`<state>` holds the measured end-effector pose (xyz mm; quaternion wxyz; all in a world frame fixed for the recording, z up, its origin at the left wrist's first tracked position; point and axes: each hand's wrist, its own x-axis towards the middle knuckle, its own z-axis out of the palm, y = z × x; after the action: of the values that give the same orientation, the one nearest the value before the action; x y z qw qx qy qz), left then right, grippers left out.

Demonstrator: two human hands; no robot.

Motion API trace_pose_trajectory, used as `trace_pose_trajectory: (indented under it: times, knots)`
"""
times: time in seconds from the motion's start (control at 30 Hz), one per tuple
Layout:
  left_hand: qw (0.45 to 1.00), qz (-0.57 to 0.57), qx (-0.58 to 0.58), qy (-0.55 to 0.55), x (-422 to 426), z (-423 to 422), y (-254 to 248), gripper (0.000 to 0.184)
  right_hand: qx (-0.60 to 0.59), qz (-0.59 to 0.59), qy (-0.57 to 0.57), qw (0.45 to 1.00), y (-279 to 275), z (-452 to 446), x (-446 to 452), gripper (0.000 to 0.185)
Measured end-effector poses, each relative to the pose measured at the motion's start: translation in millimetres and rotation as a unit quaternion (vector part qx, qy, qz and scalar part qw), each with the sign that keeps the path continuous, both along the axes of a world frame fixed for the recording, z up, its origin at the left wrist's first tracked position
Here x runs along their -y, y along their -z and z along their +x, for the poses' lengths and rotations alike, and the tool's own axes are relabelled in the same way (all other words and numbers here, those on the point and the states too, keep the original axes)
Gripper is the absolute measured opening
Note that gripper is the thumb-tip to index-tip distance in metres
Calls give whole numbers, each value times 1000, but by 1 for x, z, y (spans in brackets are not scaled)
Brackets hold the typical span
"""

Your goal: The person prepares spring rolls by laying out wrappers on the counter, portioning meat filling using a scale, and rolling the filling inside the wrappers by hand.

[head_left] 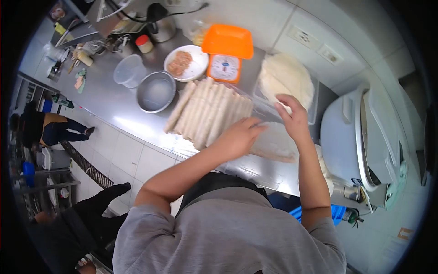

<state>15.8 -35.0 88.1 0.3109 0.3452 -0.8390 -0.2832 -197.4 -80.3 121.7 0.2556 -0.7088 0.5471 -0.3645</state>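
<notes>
My right hand (294,116) is at the front edge of a stack of thin, pale round wrappers (285,77) in a clear plastic tray. Its thumb and index finger are pinched together at the stack's edge, on what looks like a wrapper. My left hand (242,137) is empty, fingers stretched out, between a pile of rolls and a damp, translucent sheet (276,139) on the counter. The long, pale rolls (212,107) lie side by side in a layered pile on my left. Along the sheet's near edge runs a pinkish strip, blurred.
Behind the rolls are a metal bowl of cloudy liquid (156,92), a white bowl with minced filling (194,68) and an orange scale (224,68). A large grey cooker (344,132) stands on the right. Two other people are on the floor side at left.
</notes>
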Motion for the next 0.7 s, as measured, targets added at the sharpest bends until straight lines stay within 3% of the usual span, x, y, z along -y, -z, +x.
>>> trace_pose_trajectory:
  times: [0.1,0.17,0.23,0.37,0.47,0.5,0.57,0.6,0.7]
  knots:
    - [994,111,7,-24,-31,80,-24,29,9,-4,-153,988,-13,117,32,33]
    - [982,179,36,-43,-44,125,-23,27,-58,-20,-295,954,12,200,53,45]
    - [981,180,-6,-72,-52,157,-15,25,-135,-25,-364,921,49,274,74,59]
    - [972,202,-26,-116,-57,204,-25,25,-252,-121,-312,908,122,359,109,78]
    - [971,198,-25,-133,-56,230,-22,24,-346,125,-372,852,96,376,119,75]
    - [972,193,-23,-135,-54,237,-20,24,-335,131,-395,845,102,377,130,74]
    - [974,182,-15,-131,-49,245,-17,24,-47,280,-302,910,77,360,126,75]
    - [977,175,-11,-125,-46,246,-15,24,102,337,-234,906,61,345,125,75]
    - [981,178,-23,-74,-31,231,-26,25,442,508,-193,714,29,272,117,74]
